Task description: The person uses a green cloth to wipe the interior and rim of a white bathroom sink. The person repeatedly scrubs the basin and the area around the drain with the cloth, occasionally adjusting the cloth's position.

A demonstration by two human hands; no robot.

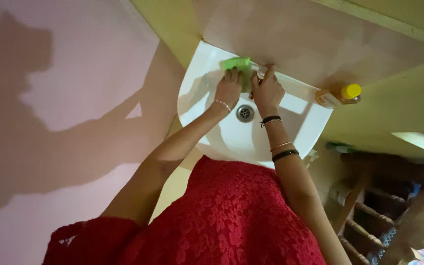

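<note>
left hand [228, 87] lies flat on a green sponge [238, 65], fingers spread and pressing it against the back rim of the white sink [199, 68]; that's a palm press, not a closed grip. the sponge sits just ahead of the fingertips, toward the wall, its long axis running along the rim, left to right in the head view. part of it is hidden under the fingers.

right hand [267, 91] is closed round a small pale tap [261, 72] right beside the sponge's right end; grip is wrapped on it, thumb side up. the two hands are almost touching, with the sponge between the left fingertips and the tap.

key relation: the sponge is under the left hand, so left is the nearer one; the right would have to let go of the tap to reach it.

the sponge looks bright green, rectangular, soft, slightly squashed under the hand. can't tell if it's wet or soapy.

around it: drain [245, 113] in the basin below both wrists, an amber bottle with a yellow cap [339, 94] lying at the sink's right corner, well apart from the hands.
</note>
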